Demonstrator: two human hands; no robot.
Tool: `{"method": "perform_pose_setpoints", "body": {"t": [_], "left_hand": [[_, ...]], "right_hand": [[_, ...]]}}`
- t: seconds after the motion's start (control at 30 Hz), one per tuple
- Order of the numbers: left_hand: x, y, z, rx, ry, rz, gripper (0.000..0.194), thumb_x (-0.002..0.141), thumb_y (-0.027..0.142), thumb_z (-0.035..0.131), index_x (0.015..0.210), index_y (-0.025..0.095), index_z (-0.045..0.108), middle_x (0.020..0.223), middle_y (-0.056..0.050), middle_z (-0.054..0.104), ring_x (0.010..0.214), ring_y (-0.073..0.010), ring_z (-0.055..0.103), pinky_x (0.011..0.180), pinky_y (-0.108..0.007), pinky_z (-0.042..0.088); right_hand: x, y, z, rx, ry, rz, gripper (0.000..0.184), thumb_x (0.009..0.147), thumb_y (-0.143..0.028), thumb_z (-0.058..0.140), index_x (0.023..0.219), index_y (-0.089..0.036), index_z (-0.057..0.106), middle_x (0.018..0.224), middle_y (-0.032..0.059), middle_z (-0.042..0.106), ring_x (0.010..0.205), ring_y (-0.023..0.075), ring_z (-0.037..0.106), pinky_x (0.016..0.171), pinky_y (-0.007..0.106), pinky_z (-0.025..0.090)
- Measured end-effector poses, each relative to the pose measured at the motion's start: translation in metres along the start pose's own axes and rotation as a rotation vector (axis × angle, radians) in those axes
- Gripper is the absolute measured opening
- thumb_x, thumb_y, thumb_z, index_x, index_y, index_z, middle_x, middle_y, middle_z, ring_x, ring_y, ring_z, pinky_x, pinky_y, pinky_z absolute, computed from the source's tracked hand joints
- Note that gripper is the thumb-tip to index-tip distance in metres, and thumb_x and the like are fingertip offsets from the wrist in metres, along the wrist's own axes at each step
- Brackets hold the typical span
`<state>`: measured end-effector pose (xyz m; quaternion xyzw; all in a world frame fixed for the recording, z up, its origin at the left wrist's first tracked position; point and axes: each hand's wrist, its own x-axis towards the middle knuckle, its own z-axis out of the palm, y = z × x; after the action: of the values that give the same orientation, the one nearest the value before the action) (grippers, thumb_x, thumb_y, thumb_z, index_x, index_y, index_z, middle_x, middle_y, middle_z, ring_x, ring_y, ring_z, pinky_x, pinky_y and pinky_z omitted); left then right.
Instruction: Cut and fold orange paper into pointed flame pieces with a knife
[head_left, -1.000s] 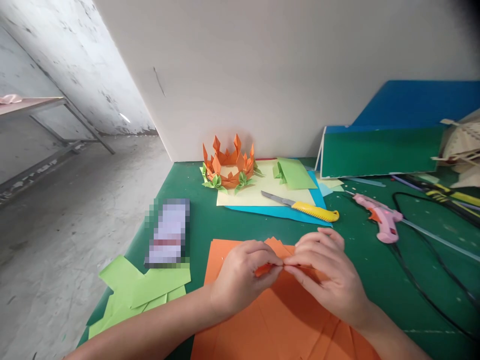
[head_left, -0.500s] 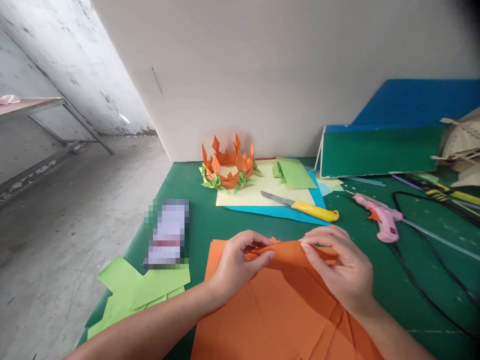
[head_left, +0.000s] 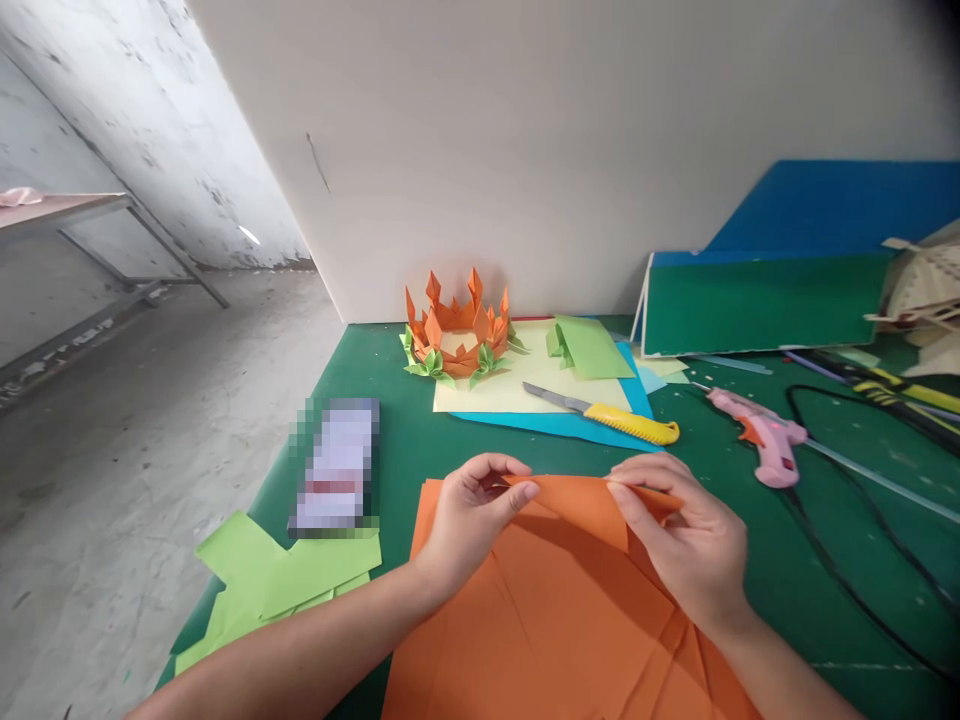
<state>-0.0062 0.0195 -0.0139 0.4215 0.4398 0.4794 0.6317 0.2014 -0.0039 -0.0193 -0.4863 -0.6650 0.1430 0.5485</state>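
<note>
Between my two hands is a folded piece of orange paper (head_left: 577, 500), raised over a stack of orange paper sheets (head_left: 517, 630). My left hand (head_left: 480, 510) pinches its left end between thumb and fingers. At the other end my right hand (head_left: 679, 530) grips it, thumb on the near side and fingers behind. The near edge of the folded piece hangs down and casts a shadow on the sheets. Some of the fingertips are hidden behind the paper.
Behind the hands stand an orange paper crown (head_left: 457, 335) with green leaves and a yellow utility knife (head_left: 634, 422) on coloured sheets. A pink glue gun (head_left: 761, 430) with its cord lies right. Left are a blurred phone (head_left: 337, 465) and green paper pieces (head_left: 300, 580).
The folded orange paper has flattened and straightened between my hands, its near side now hanging lower. My left hand has shifted slightly left along its edge.
</note>
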Motion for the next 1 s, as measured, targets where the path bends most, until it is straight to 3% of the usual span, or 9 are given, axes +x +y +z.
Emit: {"method": "perform_pose_setpoints", "body": {"t": [0.37, 0.63, 0.83, 1.0], "left_hand": [[0.002, -0.002, -0.001, -0.139, 0.091, -0.026, 0.024, 0.069, 0.026, 0.085, 0.085, 0.019, 0.068, 0.078, 0.002, 0.068, 0.071, -0.0065, 0.061, 0.066, -0.015, 0.049], [0.004, -0.002, -0.003, -0.196, 0.079, -0.078, 0.027, 0.069, 0.026, 0.085, 0.087, 0.018, 0.068, 0.077, 0.002, 0.067, 0.069, -0.0071, 0.064, 0.067, -0.017, 0.052], [0.005, -0.001, -0.003, -0.159, 0.079, -0.039, 0.025, 0.070, 0.026, 0.085, 0.085, 0.018, 0.067, 0.084, -0.002, 0.075, 0.075, -0.0094, 0.068, 0.070, -0.017, 0.054], [-0.001, 0.001, -0.003, -0.027, 0.061, 0.177, 0.016, 0.073, 0.024, 0.081, 0.080, 0.020, 0.068, 0.081, -0.001, 0.076, 0.085, -0.0160, 0.072, 0.077, -0.024, 0.058]], "right_hand": [[-0.001, 0.000, 0.001, 0.076, 0.009, 0.212, 0.006, 0.085, -0.024, 0.069, 0.080, -0.026, 0.066, 0.082, -0.0007, 0.066, 0.079, 0.0160, 0.062, 0.073, 0.027, 0.052], [0.003, 0.000, -0.002, 0.005, -0.014, 0.244, 0.007, 0.084, -0.027, 0.070, 0.079, -0.026, 0.066, 0.081, -0.0015, 0.067, 0.076, 0.0154, 0.063, 0.072, 0.026, 0.052], [0.007, 0.001, -0.006, -0.071, -0.081, 0.057, 0.007, 0.087, -0.021, 0.066, 0.082, -0.026, 0.064, 0.084, 0.0005, 0.067, 0.081, 0.0188, 0.063, 0.074, 0.033, 0.050], [0.015, -0.006, -0.013, -0.440, -0.092, -0.283, 0.012, 0.084, -0.020, 0.069, 0.093, -0.027, 0.067, 0.081, 0.0006, 0.073, 0.082, 0.0234, 0.065, 0.085, 0.044, 0.041]]}}
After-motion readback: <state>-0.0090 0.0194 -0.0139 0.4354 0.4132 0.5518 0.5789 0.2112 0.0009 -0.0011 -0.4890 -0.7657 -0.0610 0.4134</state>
